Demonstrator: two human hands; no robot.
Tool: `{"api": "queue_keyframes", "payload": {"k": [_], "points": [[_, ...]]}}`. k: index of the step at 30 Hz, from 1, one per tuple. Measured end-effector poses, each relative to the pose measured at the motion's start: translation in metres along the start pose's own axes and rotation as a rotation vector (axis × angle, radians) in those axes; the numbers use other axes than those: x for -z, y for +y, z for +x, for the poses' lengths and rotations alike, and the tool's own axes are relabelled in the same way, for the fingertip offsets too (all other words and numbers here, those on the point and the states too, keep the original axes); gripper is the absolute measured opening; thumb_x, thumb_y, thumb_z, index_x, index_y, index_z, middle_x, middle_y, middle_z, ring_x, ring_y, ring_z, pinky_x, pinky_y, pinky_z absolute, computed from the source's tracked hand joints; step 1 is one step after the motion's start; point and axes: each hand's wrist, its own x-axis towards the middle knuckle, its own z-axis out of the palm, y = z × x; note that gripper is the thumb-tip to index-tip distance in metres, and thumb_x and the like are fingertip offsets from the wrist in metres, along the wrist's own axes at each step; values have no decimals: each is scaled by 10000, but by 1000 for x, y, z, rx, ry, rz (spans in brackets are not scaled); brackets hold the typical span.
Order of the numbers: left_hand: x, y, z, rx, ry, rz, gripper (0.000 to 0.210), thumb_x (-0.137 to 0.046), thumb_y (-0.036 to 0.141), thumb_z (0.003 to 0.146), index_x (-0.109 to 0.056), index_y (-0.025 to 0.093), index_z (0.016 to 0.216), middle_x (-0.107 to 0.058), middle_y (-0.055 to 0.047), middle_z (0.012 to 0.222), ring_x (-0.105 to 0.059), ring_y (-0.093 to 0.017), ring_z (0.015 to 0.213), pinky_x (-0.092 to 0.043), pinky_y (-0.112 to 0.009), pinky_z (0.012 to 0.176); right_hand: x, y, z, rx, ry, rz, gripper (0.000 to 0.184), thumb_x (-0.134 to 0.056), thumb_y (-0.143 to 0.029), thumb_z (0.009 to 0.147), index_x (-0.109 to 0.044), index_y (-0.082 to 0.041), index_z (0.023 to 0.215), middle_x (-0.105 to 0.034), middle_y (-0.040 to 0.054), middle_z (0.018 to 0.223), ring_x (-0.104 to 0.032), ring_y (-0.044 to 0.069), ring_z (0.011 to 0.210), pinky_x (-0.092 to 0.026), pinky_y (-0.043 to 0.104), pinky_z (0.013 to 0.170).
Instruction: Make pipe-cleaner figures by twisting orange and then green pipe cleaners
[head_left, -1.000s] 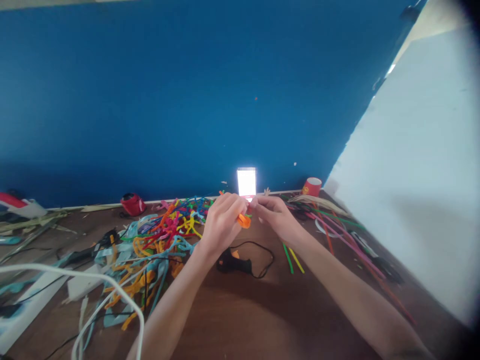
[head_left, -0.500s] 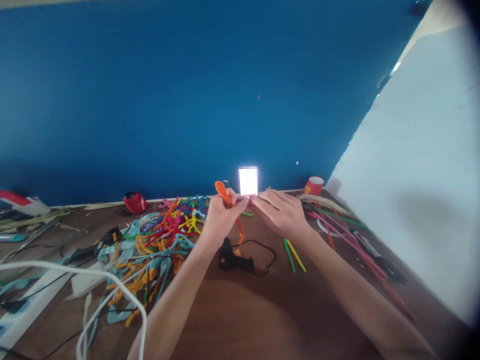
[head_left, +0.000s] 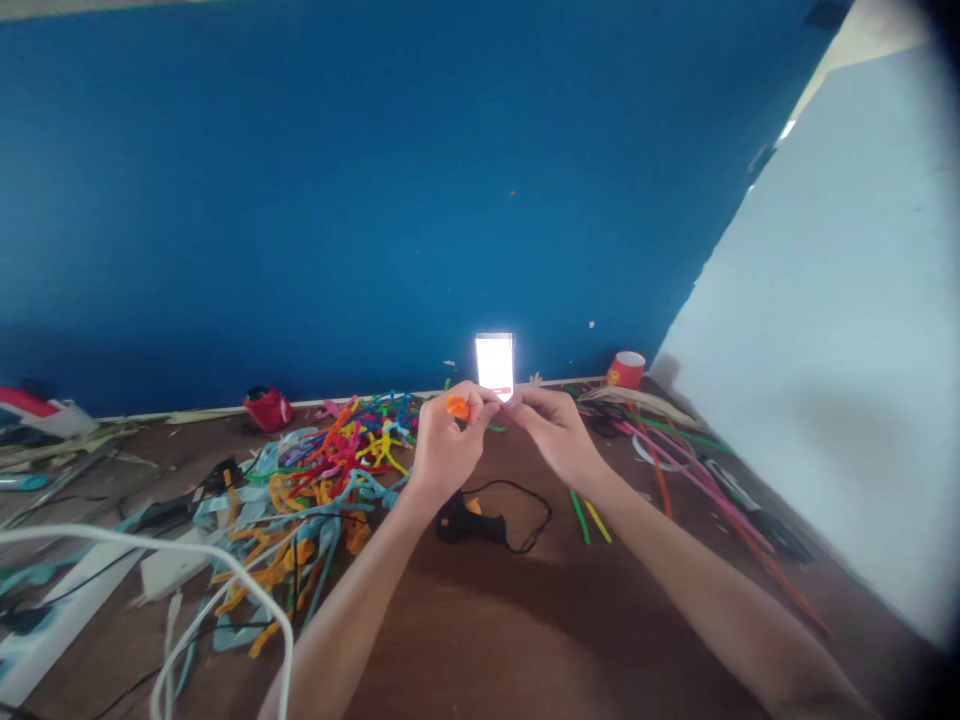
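My left hand (head_left: pixel 450 440) is closed around an orange pipe cleaner (head_left: pixel 457 407), whose bent end shows above the curled fingers. My right hand (head_left: pixel 551 430) is in a pinch, its fingertips meeting those of the left just below a bright phone-like screen (head_left: pixel 495 365). Whatever lies between the right fingertips is too small to make out. Below the hands, a black glue gun (head_left: pixel 472 525) with an orange trigger lies on the brown table (head_left: pixel 480 630), its cord looping to the right.
Left of the hands spreads a tangled heap of coloured pipe cleaners (head_left: pixel 322 500). A white cable (head_left: pixel 247 575) arches over a power strip (head_left: pixel 67 610) at lower left. Green and yellow stems (head_left: pixel 589 517) lie by my right forearm. A red paper cup (head_left: pixel 626 370) stands near the blue wall (head_left: pixel 375 200).
The orange piece has turned in my left hand, so its upper loop and hanging tail no longer show. My right fingers have drawn from flat and extended into a pinch.
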Motion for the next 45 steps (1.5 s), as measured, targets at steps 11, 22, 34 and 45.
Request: {"api": "queue_keyframes", "payload": {"k": [11, 22, 34, 45], "points": [[2, 6, 5, 241, 20, -339, 403, -688, 209, 801, -327, 205, 622, -634, -6, 748, -592, -119, 708, -459, -254, 670, 18, 0, 4, 486, 72, -380, 145, -627, -264, 933, -674, -205, 1056, -676, 52, 948, -606, 144, 799, -465, 285, 712], [7, 0, 7, 279, -97, -333, 384, -672, 156, 780, -325, 205, 622, -600, 2, 706, -589, -123, 736, -464, -257, 707, 25, 6, 5, 658, -52, -838, 167, -494, -211, 1001, -635, -179, 916, -662, 64, 898, -578, 167, 803, -418, 294, 695], [6, 7, 2, -139, 67, 159, 329, -584, 136, 873, -393, 195, 613, -698, -27, 821, -617, -141, 777, -458, -280, 731, 6, -5, 2, -71, -107, 160, 261, -581, -417, 943, -607, -199, 802, -492, -31, 659, -400, 106, 568, -305, 258, 524], [6, 8, 6, 343, 26, -388, 425, -731, 202, 754, -329, 202, 617, -585, 17, 687, -551, -91, 680, -462, -230, 687, 27, 6, 2, 821, 45, -998, 124, -553, -142, 961, -657, -177, 1018, -700, 52, 898, -588, 166, 785, -431, 302, 681]]}}
